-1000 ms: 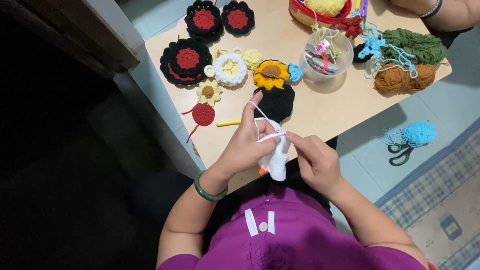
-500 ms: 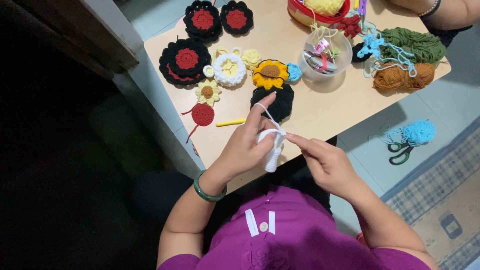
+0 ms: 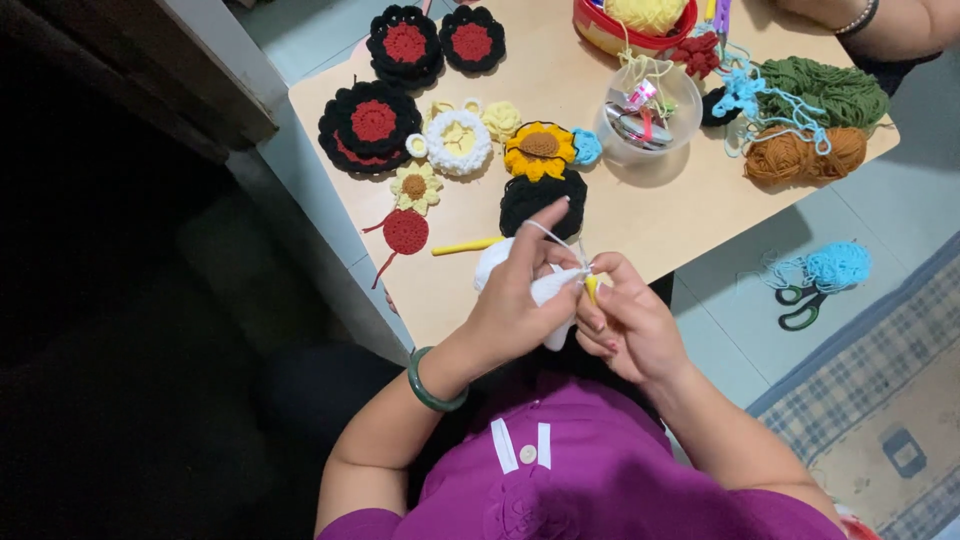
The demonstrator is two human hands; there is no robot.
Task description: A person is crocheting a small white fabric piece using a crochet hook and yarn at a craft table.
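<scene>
Both hands bunched over white crochet at the table's near edge

Left hand (image 3: 515, 300) comes up from a bent elbow, green bangle (image 3: 432, 385) at the wrist, fingers curled around the white crochet piece (image 3: 545, 290), forefinger lifted with white yarn (image 3: 550, 235) running over it. Just right of it, touching, the right hand (image 3: 630, 325) pinches a yellow crochet hook (image 3: 591, 290), fingers folded tight. Beyond the left hand lie a black crochet round (image 3: 540, 195) and a yellow stick (image 3: 465, 245); scissors (image 3: 800, 305) sit on the floor well right.

Crocheted flowers (image 3: 455, 140) lie on the table (image 3: 640, 230) left of the bowl (image 3: 648, 120); scissors (image 3: 800, 305) on the floor to its right
</scene>
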